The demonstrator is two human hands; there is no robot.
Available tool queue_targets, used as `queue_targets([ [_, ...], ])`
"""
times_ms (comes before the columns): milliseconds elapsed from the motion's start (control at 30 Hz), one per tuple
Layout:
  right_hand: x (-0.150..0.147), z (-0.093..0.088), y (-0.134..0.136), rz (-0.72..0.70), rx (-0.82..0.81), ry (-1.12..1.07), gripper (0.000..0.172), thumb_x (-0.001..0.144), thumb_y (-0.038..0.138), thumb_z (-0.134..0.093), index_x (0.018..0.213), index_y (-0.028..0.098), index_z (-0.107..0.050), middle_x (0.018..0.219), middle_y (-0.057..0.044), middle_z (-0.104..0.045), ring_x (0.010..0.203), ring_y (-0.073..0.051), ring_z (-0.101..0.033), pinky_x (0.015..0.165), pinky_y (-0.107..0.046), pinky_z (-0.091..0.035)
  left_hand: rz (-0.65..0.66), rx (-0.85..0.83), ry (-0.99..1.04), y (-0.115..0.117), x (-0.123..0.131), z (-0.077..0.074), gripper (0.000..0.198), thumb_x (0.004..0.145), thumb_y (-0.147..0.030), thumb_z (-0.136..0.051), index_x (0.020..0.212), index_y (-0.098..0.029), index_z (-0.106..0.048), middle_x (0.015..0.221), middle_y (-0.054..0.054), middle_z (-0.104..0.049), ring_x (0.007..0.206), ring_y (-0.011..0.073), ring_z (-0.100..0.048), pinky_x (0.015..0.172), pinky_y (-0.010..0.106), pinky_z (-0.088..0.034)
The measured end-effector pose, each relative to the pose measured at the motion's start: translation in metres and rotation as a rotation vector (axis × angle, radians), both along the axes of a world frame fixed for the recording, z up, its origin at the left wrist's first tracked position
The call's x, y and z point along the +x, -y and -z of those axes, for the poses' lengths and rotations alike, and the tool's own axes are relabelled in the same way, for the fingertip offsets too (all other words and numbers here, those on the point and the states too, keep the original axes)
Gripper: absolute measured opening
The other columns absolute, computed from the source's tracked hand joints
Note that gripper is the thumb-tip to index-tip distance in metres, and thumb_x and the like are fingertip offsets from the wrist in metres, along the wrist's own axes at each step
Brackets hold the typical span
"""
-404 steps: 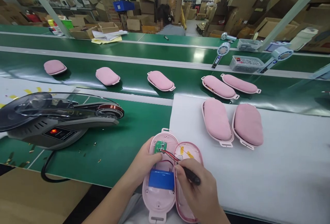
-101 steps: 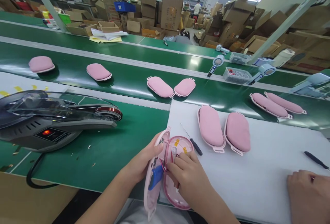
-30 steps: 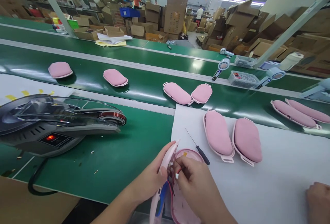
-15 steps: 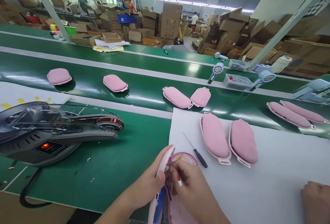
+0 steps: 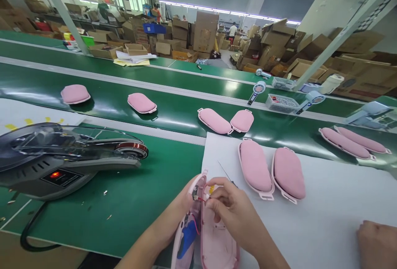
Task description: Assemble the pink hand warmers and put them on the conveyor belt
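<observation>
My left hand [image 5: 177, 210] grips a pink shell half [image 5: 177, 247] tilted on its edge, its inside facing right. A small circuit board [image 5: 195, 191] and a blue part [image 5: 187, 238] show inside it, joined by thin red wire. The open pink shell [image 5: 221, 246] stands beside it, hollow side up. Over that hollow my right hand [image 5: 234, 211] pinches a small white plug [image 5: 206, 196] on a red wire, close to the circuit board. A screwdriver [image 5: 225, 170] lies just past my right hand, its handle mostly hidden.
Two pink padded cases [image 5: 256, 165] rest on the white sheet [image 5: 328, 219]; several more sit along the green conveyor [image 5: 173, 116]. A grey tape dispenser [image 5: 74, 165] with a lit red switch stands at left. Another person's hand [image 5: 376, 242] is at the right edge.
My right hand has drawn back slightly from the left shell half, and the white plug is now between its fingertips. The left shell half has turned to show more of its inside.
</observation>
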State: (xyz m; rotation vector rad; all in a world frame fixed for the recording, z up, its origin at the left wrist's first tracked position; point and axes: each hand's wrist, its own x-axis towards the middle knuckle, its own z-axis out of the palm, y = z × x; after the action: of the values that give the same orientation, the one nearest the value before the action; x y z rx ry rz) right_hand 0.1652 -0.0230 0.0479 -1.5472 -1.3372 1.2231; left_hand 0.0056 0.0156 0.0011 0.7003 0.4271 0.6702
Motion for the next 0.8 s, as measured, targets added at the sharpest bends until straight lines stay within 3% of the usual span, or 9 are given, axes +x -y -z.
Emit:
queue_targets([
  [67, -0.003, 0.001, -0.001, 0.062, -0.085, -0.122, 0.008, 0.079, 0.027, -0.057, 0.083, 0.021, -0.059, 0.067, 0.003, -0.057, 0.054, -0.011, -0.052, 0.050, -0.022, -0.045, -0.012, -0.022, 0.012, 0.001, 0.001, -0.001, 0.061, 0.081, -0.054, -0.060, 0.134, -0.024, -0.050, 0.107, 0.008, -0.069, 0.096, 0.0248, -0.065, 0.089, 0.038, -0.046],
  [133, -0.004, 0.001, -0.001, 0.083, -0.082, -0.137, 0.013, 0.080, 0.032, -0.058, 0.077, 0.019, -0.060, 0.068, 0.002, -0.057, 0.051, -0.010, -0.052, 0.048, -0.021, -0.043, -0.011, -0.030, 0.025, 0.002, 0.002, 0.000, 0.063, 0.082, -0.053, -0.059, 0.136, -0.023, -0.046, 0.093, 0.007, -0.071, 0.085, 0.0220, -0.067, 0.080, 0.035, -0.048],
  [233, -0.005, -0.001, 0.001, 0.049, -0.031, -0.060, 0.022, 0.085, 0.037, -0.053, 0.083, 0.018, -0.065, 0.067, 0.001, -0.057, 0.051, -0.010, -0.055, 0.050, -0.021, -0.042, 0.008, -0.022, 0.041, 0.003, 0.003, 0.002, 0.067, 0.083, -0.054, -0.058, 0.140, -0.022, -0.041, 0.085, 0.006, -0.071, 0.077, 0.0200, -0.066, 0.074, 0.032, -0.049],
  [400, -0.011, -0.010, 0.006, -0.028, 0.002, 0.070, 0.022, 0.087, 0.032, -0.047, 0.076, 0.018, -0.061, 0.057, 0.003, -0.050, 0.052, -0.010, -0.047, 0.049, -0.021, -0.036, -0.021, -0.014, 0.009, 0.004, 0.001, 0.003, 0.063, 0.082, -0.055, -0.059, 0.134, -0.023, -0.049, 0.112, 0.011, -0.068, 0.098, 0.0255, -0.065, 0.090, 0.039, -0.047],
  [567, -0.019, -0.013, 0.006, -0.022, -0.032, 0.228, 0.020, 0.078, 0.018, -0.045, 0.058, 0.019, -0.047, 0.054, 0.005, -0.043, 0.052, -0.009, -0.036, 0.049, -0.023, -0.026, -0.015, 0.053, -0.037, 0.007, 0.002, -0.004, 0.087, 0.068, -0.072, -0.057, 0.141, -0.027, -0.041, 0.138, 0.012, -0.053, 0.122, 0.0337, -0.051, 0.106, 0.045, -0.036],
  [667, -0.020, -0.013, 0.004, -0.025, -0.032, 0.270, 0.020, 0.071, 0.012, -0.043, 0.054, 0.020, -0.038, 0.052, 0.006, -0.036, 0.052, -0.009, -0.030, 0.049, -0.024, -0.022, -0.011, 0.097, -0.077, 0.007, 0.001, -0.006, 0.093, 0.065, -0.074, -0.056, 0.143, -0.026, -0.038, 0.145, 0.012, -0.046, 0.131, 0.0353, -0.042, 0.110, 0.045, -0.032],
  [800, -0.016, -0.015, 0.002, -0.077, -0.047, 0.216, 0.018, 0.069, 0.011, -0.040, 0.054, 0.020, -0.040, 0.051, 0.006, -0.037, 0.051, -0.009, -0.031, 0.048, -0.024, -0.022, 0.000, 0.166, -0.113, 0.006, 0.000, -0.008, 0.101, 0.063, -0.076, -0.055, 0.145, -0.020, -0.034, 0.147, 0.014, -0.043, 0.133, 0.0375, -0.039, 0.112, 0.045, -0.029],
])
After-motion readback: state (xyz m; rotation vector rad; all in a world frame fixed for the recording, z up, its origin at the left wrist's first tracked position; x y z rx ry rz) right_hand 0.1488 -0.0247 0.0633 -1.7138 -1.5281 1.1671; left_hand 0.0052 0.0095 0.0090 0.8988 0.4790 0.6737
